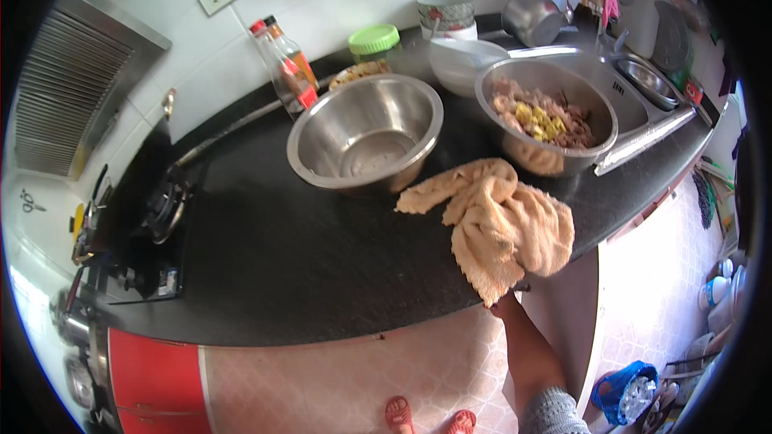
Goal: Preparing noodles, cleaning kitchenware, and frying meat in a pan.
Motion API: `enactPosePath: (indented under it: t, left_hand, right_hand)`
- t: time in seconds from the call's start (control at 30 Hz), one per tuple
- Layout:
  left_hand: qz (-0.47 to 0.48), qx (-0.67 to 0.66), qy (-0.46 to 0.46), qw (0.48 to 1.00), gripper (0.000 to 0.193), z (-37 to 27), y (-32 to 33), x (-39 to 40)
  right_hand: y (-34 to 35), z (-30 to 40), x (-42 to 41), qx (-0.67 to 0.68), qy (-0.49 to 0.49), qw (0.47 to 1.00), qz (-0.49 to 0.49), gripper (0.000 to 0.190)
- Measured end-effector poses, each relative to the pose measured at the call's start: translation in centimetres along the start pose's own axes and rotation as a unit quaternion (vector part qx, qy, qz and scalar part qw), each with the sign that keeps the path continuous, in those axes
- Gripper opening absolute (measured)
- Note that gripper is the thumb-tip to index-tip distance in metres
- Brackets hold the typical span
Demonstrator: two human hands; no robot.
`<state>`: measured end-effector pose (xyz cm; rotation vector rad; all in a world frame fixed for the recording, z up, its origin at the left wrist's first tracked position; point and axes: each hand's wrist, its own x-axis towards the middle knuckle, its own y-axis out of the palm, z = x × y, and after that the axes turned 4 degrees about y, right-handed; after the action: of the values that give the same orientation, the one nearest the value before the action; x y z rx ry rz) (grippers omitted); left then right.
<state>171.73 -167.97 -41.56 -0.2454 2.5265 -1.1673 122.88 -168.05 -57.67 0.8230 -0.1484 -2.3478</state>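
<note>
My right forearm, with a grey knit sleeve at its lower end, reaches up to the counter's front edge. The hand itself is hidden by a peach-coloured terry cloth, so whether it grips the cloth or something below the edge cannot be told. The cloth is bunched up, and its lower corner comes over the counter edge. Just beyond it stands a steel basin with a bare bottom. To the right, another steel bowl holds raw meat pieces topped with chopped yellow bits. My left hand is out of view.
A sink lies at the right. Sauce bottles, a green-lidded jar, a translucent bowl and stacked patterned bowls line the back. A gas hob is at left. A cabinet panel stands below the counter near my arm.
</note>
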Motion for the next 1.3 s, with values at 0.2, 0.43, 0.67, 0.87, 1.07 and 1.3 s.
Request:
enactPosePath:
  t: [0.2, 0.43, 0.67, 0.87, 1.07, 1.3]
  left_hand:
    - [-0.185, -0.198, 0.080, 0.959, 0.033, -9.1, -22.8, 13.8]
    - [-0.207, -0.526, -0.145, 0.812, 0.053, -11.2, -37.7, 31.4]
    - [-0.137, -0.632, -0.140, 0.750, 0.028, -10.0, -37.7, 34.2]
    - [-0.219, -0.609, -0.130, 0.751, 0.023, -10.9, -36.5, 30.8]
    - [-0.253, -0.566, -0.127, 0.775, 0.026, -9.8, -36.9, 27.5]
    - [-0.334, -0.517, -0.139, 0.776, 0.031, -8.1, -36.1, 16.8]
  right_hand:
    - [-0.3, 1.1, -1.4, -0.001, -0.010, 1.000, 0.018, 0.007]
    - [-0.5, -1.6, 0.1, 0.169, 0.068, 0.981, -0.067, 0.006]
    - [1.5, 2.7, -3.0, 0.067, 0.097, 0.991, -0.062, 0.008]
    - [2.2, 4.9, -4.6, 0.064, 0.091, 0.990, -0.085, 0.005]
    - [2.3, 5.8, -5.3, 0.056, 0.117, 0.989, -0.070, 0.008]
    - [3.4, 6.5, -7.4, 0.018, 0.142, 0.985, -0.092, 0.015]
